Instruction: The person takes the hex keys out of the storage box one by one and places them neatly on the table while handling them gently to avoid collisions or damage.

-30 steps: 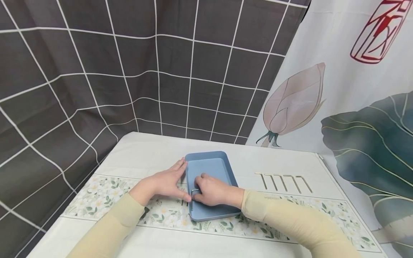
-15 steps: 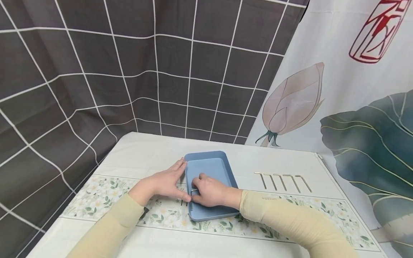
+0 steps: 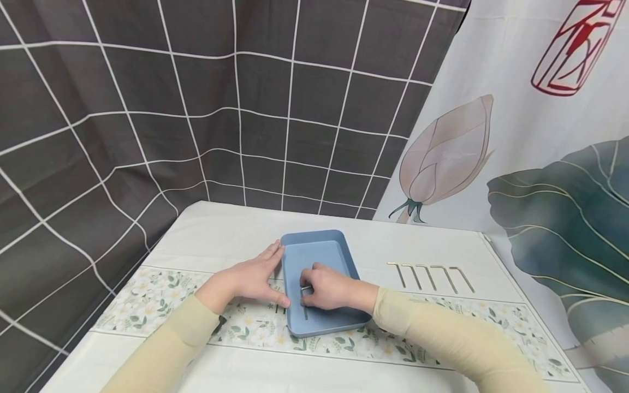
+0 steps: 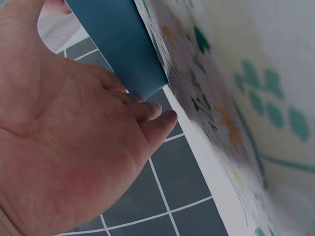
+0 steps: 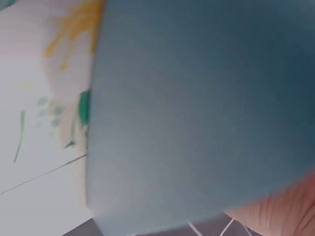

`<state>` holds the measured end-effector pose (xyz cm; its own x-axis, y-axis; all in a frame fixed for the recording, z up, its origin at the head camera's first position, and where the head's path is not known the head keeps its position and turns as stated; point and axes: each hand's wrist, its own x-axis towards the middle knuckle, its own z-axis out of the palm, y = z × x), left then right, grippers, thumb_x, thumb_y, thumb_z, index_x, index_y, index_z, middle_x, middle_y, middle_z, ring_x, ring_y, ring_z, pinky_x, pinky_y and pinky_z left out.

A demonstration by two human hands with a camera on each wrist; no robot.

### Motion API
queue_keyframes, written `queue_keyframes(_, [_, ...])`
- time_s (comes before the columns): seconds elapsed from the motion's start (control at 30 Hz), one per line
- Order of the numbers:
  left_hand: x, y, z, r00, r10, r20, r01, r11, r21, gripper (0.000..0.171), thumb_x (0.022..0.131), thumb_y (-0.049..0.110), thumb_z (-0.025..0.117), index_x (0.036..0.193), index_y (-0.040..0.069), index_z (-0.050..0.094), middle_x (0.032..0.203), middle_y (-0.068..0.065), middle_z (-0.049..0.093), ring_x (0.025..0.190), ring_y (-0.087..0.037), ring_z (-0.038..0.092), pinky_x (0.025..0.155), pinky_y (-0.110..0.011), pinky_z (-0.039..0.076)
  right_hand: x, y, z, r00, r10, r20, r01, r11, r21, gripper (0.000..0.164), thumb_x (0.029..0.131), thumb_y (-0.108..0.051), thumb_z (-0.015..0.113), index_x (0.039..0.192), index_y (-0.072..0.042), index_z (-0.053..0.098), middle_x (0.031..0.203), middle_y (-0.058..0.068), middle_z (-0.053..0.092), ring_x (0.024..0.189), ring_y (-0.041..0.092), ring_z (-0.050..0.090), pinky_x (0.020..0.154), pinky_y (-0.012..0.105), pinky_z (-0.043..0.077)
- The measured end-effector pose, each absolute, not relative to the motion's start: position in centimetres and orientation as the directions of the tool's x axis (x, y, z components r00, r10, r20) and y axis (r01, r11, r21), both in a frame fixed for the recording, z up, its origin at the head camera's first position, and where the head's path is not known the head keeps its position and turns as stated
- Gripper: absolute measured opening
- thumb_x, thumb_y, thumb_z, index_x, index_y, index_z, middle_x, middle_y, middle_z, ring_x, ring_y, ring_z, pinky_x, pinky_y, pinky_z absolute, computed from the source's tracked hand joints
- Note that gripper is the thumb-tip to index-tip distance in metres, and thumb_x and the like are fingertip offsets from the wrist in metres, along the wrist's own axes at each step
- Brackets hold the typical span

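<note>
A shallow blue tray (image 3: 314, 252) lies on the table, slightly turned. Inside it, my right hand (image 3: 329, 288) pinches an L-shaped hex key (image 3: 306, 313) between thumb and curled fingers. The key's long arm points toward me, near the tray's left wall. My left hand (image 3: 251, 278) rests along the outside of that wall, fingers and thumb spread. In the left wrist view, the fingertips of the left hand (image 4: 64, 128) are beside the tray wall (image 4: 123, 49). The tray's outer wall (image 5: 197, 118) fills most of the right wrist view and hides the key and the right fingers.
Several more L-shaped hex keys (image 3: 432, 278) lie in a row on the table to the right of the tray. A white cloth with a floral band (image 3: 162, 295) covers the table. A dark checked curtain (image 3: 265, 136) hangs behind and to the left.
My right hand has moved a little to the right with the hex key, away from the tray's left wall. The left hand and tray stay in place.
</note>
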<state>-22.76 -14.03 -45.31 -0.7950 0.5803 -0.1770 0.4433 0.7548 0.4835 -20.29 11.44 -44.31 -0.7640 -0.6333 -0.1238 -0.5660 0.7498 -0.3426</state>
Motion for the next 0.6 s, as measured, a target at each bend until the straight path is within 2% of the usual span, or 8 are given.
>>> queue_keyframes(0.4, [-22.5, -14.0, -45.3, -0.802, 0.571, -0.174, 0.431, 0.756, 0.493, 0.148, 0.080, 0.079, 0.086, 0.178, 0.002, 0.007, 0.187, -0.015, -0.005, 0.172, -0.034, 0.005, 0.133, -0.057, 0.028, -20.7, 13.2, -43.5, -0.808, -0.575, -0.129, -0.516, 0.796, -0.316, 0.038, 0.092, -0.019, 0.089, 0.123, -0.005, 0.073, 0.100, 0.004, 0.063, 0.082, 0.015, 0.059, 0.072, 0.036, 0.058])
queue_keyframes(0.6, [-22.5, -13.9, -45.1, -0.802, 0.572, -0.173, 0.431, 0.755, 0.494, 0.148, 0.079, 0.080, 0.086, 0.178, 0.003, 0.007, 0.187, -0.016, -0.005, 0.172, -0.034, 0.006, 0.133, -0.058, 0.028, -20.9, 13.8, -43.5, -0.816, -0.566, -0.115, -0.506, 0.796, -0.331, 0.025, 0.089, -0.014, 0.090, 0.103, -0.009, 0.070, 0.089, 0.001, 0.061, 0.077, 0.015, 0.059, 0.065, 0.033, 0.055])
